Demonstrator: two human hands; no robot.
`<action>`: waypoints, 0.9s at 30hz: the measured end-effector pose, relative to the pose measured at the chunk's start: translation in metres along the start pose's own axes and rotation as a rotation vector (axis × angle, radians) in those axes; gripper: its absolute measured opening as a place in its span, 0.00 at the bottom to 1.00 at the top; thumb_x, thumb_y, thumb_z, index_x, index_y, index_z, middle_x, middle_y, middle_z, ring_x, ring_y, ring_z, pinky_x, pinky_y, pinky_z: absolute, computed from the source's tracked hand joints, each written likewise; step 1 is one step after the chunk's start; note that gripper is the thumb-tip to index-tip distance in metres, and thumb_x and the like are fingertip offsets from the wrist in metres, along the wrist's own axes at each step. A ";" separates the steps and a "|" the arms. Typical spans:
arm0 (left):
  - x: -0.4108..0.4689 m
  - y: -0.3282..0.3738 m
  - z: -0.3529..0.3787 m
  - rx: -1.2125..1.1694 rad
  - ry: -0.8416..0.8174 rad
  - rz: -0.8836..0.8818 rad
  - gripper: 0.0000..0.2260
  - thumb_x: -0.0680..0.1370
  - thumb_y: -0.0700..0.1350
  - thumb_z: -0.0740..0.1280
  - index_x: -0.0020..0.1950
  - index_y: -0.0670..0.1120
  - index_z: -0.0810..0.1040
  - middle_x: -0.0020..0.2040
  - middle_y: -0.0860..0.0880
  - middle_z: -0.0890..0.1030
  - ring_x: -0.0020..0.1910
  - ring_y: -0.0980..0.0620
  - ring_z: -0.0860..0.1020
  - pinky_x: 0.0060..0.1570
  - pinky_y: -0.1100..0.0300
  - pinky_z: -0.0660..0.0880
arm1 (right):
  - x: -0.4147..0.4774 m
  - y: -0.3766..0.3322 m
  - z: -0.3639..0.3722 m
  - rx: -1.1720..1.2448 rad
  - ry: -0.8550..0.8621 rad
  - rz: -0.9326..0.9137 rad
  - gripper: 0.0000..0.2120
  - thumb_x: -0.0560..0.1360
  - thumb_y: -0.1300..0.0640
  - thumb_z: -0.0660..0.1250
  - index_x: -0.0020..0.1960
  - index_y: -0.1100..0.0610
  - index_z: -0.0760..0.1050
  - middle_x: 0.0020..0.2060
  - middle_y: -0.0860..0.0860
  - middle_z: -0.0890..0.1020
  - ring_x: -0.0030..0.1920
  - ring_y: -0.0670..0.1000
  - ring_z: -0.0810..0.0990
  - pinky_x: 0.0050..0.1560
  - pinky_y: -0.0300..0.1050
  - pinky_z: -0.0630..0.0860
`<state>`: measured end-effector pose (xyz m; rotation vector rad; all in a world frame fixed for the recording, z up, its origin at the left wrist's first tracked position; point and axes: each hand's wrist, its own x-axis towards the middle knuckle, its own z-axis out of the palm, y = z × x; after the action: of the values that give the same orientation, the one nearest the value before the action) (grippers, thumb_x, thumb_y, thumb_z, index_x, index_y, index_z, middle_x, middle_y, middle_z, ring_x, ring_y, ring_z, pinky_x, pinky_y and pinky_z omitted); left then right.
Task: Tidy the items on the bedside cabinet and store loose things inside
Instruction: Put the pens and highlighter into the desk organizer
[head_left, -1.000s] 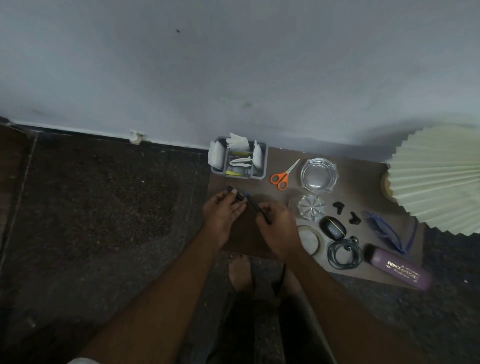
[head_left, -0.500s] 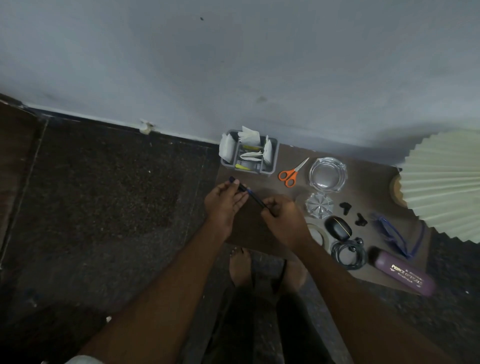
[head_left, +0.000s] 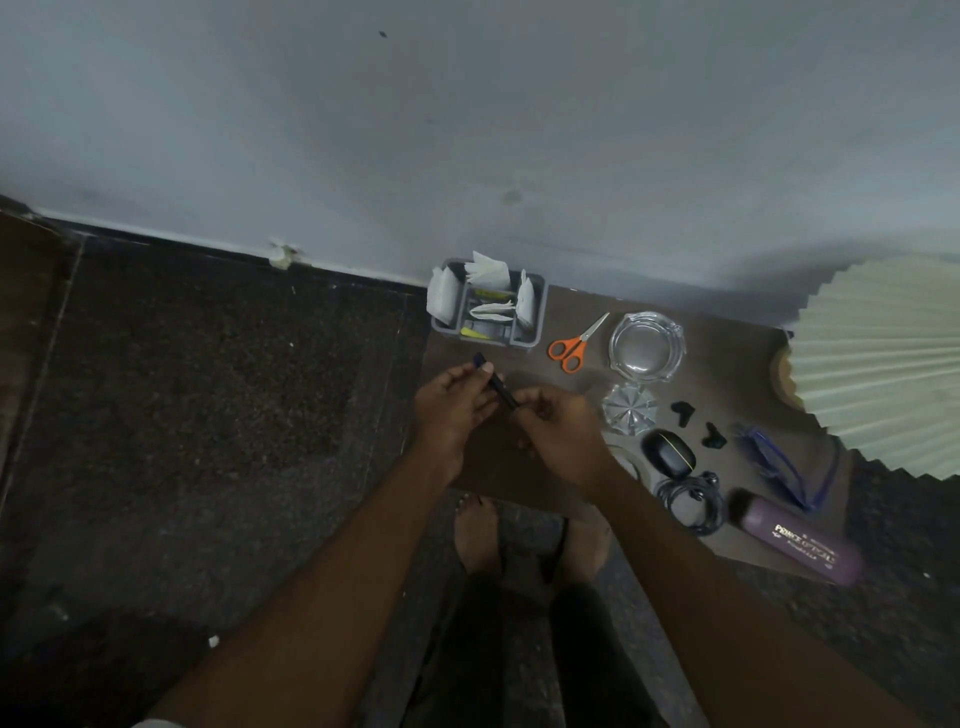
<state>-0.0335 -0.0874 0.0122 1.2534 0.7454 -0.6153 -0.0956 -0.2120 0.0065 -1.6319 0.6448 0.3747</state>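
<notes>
A dark pen (head_left: 494, 381) is held over the left part of the brown bedside cabinet top (head_left: 727, 374). My left hand (head_left: 451, 410) pinches its far end and my right hand (head_left: 558, 436) grips its near end. Behind the hands a grey caddy (head_left: 535, 322) holds white tissues and yellow items. To the right lie orange scissors (head_left: 571, 345), a glass ashtray (head_left: 647, 346), a faceted glass piece (head_left: 629, 409), a black case (head_left: 667, 451), two small black earbuds (head_left: 682, 412), a coiled cable (head_left: 688, 499), blue glasses (head_left: 779, 467) and a purple case (head_left: 797, 540).
A pleated cream lampshade (head_left: 883, 364) overhangs the cabinet's right end. A tape roll (head_left: 626, 460) is partly hidden behind my right wrist. The grey wall runs along the back, with dark speckled floor to the left. My feet (head_left: 478, 535) stand just in front of the cabinet.
My hands have come closer together along the pen, the right hand sliding toward the left. The camera view has shifted slightly; the items on the cabinet have not moved.
</notes>
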 end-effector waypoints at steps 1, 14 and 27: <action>0.000 0.000 -0.001 0.017 -0.030 -0.006 0.01 0.79 0.39 0.70 0.50 0.44 0.79 0.47 0.44 0.86 0.42 0.51 0.85 0.45 0.60 0.82 | 0.001 -0.003 -0.001 0.111 -0.018 0.058 0.12 0.76 0.67 0.66 0.43 0.52 0.80 0.31 0.47 0.82 0.24 0.43 0.76 0.25 0.36 0.73; -0.005 -0.004 0.006 0.188 -0.224 0.070 0.05 0.76 0.36 0.73 0.51 0.41 0.83 0.43 0.44 0.86 0.40 0.49 0.82 0.48 0.55 0.80 | 0.010 -0.048 -0.006 0.326 -0.179 0.567 0.27 0.69 0.24 0.60 0.36 0.48 0.70 0.26 0.47 0.65 0.23 0.46 0.57 0.26 0.36 0.51; -0.004 -0.012 -0.002 0.259 -0.213 0.134 0.05 0.71 0.40 0.76 0.45 0.47 0.86 0.43 0.44 0.86 0.43 0.48 0.82 0.53 0.50 0.77 | 0.010 -0.047 0.008 0.247 -0.020 0.536 0.21 0.68 0.31 0.64 0.33 0.49 0.74 0.21 0.46 0.68 0.18 0.45 0.63 0.25 0.36 0.59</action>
<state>-0.0461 -0.0877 0.0079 1.4355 0.4096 -0.7387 -0.0584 -0.2033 0.0362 -1.2031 1.0711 0.6694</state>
